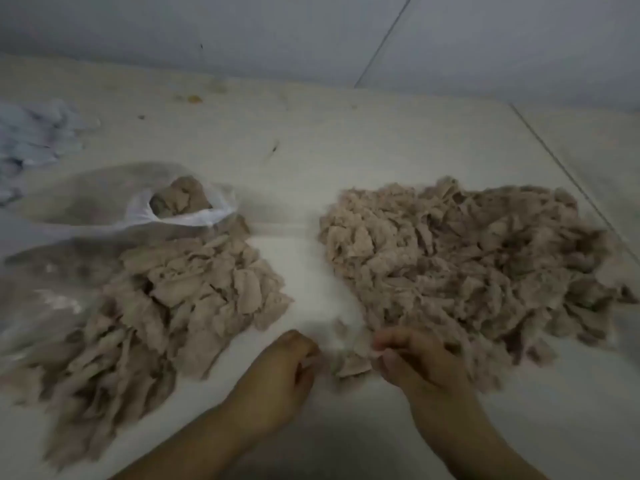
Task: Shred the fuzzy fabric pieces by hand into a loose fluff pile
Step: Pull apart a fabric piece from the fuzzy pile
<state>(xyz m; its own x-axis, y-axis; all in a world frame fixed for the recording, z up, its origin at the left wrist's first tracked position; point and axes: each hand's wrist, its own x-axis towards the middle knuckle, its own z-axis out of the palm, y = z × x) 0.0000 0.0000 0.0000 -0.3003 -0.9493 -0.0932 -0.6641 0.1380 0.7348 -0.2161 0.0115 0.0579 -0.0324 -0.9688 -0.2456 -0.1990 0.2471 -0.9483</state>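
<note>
Both hands, left point(277, 372) & right point(415, 362), pinch a scrap point(349, 365) in the bare strip betw. fabric heap point(166, 306) & fluff point(467, 265); bag point(194, 214) holds more fabric

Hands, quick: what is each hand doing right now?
Left hand: fingers curled, pinching one end of a fabric piece.
Right hand: fingers curled, pinching the other end of it.
</note>
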